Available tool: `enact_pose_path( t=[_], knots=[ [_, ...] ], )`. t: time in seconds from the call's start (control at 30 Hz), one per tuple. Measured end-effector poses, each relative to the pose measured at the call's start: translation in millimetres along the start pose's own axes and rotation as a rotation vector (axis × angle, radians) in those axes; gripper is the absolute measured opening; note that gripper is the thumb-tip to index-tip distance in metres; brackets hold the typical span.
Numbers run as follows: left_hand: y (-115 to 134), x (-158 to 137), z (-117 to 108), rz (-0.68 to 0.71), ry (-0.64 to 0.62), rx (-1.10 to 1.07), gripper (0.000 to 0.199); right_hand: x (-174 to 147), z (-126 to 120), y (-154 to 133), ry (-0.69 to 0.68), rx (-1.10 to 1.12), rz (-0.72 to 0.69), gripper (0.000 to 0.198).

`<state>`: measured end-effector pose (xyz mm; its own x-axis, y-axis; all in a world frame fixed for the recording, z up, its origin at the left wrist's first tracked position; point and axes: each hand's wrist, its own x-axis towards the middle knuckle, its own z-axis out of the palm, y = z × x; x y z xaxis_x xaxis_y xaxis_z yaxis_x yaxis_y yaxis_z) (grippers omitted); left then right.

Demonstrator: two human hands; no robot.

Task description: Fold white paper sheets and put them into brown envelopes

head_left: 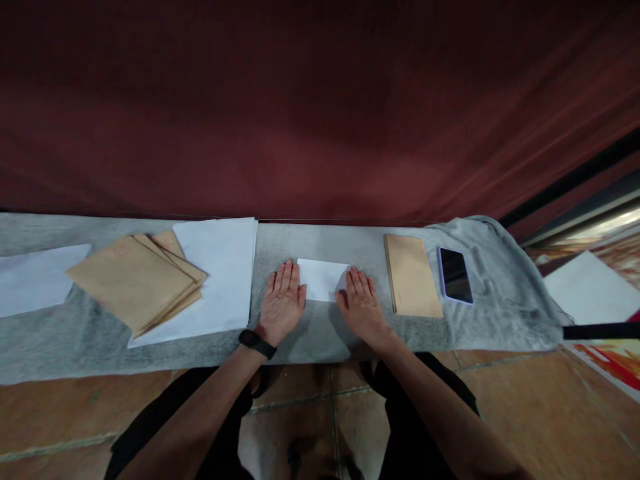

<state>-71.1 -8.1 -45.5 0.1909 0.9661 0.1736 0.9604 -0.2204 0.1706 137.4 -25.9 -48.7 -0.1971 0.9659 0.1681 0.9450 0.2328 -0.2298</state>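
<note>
A small white sheet of paper [324, 279], perhaps folded, lies flat on the grey cloth in front of me. My left hand [284, 299] rests palm down at its left edge, fingers stretched out and thumb toward the paper; a black band is round that wrist. At the right edge my right hand [361, 303] also lies flat, its fingers over the paper's border. Neither hand grips anything. To the right is a neat stack of brown envelopes [414, 277]. On the left, fanned brown envelopes [135, 280] partly cover a stack of white paper [227, 273].
A phone [456, 275] in a pale purple case lies right of the envelope stack. Another white sheet [37, 280] is at the far left. The grey cloth [310, 337] covers a narrow table against a dark red curtain [300, 147]. Tiled floor [295, 427] shows below.
</note>
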Motion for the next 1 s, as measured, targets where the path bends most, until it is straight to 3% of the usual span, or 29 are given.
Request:
enact_pose_path(
  t=[0.2, 0.43, 0.63, 0.73, 0.87, 0.93, 0.97, 1.0],
  knots=[
    [11.6, -7.5, -1.0, 0.218, -0.061, -0.030, 0.057, 4.1, 7.6, -24.7, -0.016, 0.103, -0.148, 0.059],
    [1.1, -9.4, -0.6, 0.170, -0.074, -0.021, 0.060, -2.0, 18.9, -29.0, 0.013, 0.054, -0.163, 0.066],
    [-11.9, -3.1, -12.1, 0.033, -0.069, -0.033, 0.058, -3.0, 19.1, -27.1, 0.000, 0.031, -0.119, 0.071],
    [-53.9, 4.7, -33.7, -0.197, 0.068, -0.046, 0.062, -2.2, 19.3, -28.4, -0.011, 0.028, -0.113, 0.070],
    [-153.3, -11.6, -65.4, -0.631, 0.376, -0.045, 0.094, -0.7, 19.4, -28.4, -0.022, 0.013, -0.121, 0.069],
    [-202.9, -32.5, -72.7, -0.817, 0.441, -0.036, 0.107, 0.0, 19.8, -28.1, -0.031, 0.002, -0.121, 0.069],
    [-223.2, -43.5, -73.8, -0.878, 0.439, -0.075, 0.111, 0.3, 20.3, -28.0, -0.032, -0.002, -0.119, 0.069],
    [-239.4, -53.5, -73.7, -0.790, 0.402, -0.151, 0.106, 0.5, 21.0, -28.0, -0.031, -0.005, -0.115, 0.069]
  ],
)
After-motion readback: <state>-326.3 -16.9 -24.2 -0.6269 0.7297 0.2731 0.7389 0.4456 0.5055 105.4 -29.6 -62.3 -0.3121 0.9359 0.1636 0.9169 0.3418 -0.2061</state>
